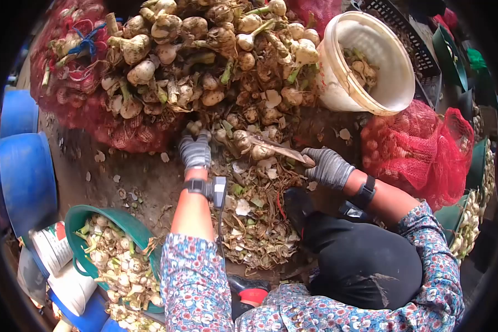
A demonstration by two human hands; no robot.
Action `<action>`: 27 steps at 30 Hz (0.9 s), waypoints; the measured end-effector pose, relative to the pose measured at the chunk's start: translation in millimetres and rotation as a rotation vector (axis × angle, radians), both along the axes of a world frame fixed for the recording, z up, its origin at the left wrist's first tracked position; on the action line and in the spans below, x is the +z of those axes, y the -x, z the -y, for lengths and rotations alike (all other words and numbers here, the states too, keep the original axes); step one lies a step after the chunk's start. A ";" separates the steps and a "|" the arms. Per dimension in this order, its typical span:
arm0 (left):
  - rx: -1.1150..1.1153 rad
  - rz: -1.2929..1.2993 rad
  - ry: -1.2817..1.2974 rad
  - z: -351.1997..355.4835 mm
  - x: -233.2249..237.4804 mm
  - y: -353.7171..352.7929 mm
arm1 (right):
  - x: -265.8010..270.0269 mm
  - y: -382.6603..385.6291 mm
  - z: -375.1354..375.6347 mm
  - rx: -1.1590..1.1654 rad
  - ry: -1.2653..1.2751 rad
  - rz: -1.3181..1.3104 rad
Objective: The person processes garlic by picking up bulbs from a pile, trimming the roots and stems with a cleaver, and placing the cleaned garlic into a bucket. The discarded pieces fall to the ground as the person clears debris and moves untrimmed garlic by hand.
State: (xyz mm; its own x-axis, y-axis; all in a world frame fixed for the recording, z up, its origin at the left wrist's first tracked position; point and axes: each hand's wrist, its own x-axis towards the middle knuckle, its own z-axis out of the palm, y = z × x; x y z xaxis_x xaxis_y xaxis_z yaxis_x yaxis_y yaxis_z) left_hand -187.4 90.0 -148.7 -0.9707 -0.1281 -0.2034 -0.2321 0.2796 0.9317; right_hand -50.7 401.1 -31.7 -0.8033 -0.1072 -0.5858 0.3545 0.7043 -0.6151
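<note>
My left hand [195, 149], in a grey glove, is closed round a garlic bulb [194, 128] at the lower edge of the big garlic heap [205, 61]. My right hand [327, 167], gloved too, grips the handle of a knife [279, 148]. The blade points left and lies over several bulbs beside the heap. Between my arms, dry husks and cut leaves [257, 227] cover the ground.
A white bucket [337, 72] with some garlic stands at the upper right, above a red mesh sack [409, 149]. Another red sack [122, 130] lies upper left. A green tub [116, 213] of garlic sits lower left, near blue containers [27, 180]. A black crate [420, 61] stands upper right.
</note>
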 end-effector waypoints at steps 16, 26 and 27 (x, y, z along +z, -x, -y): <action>-0.244 0.050 0.133 -8.3 130.4 -145.2 | 9.5 18.4 -0.5 0.304 -0.143 0.037; -0.685 -0.077 0.600 -14.4 150.4 -151.1 | 65.2 13.3 47.8 0.376 0.055 -0.020; -0.301 0.097 0.323 -16.8 148.5 -158.1 | 43.1 10.5 33.5 0.324 0.029 0.014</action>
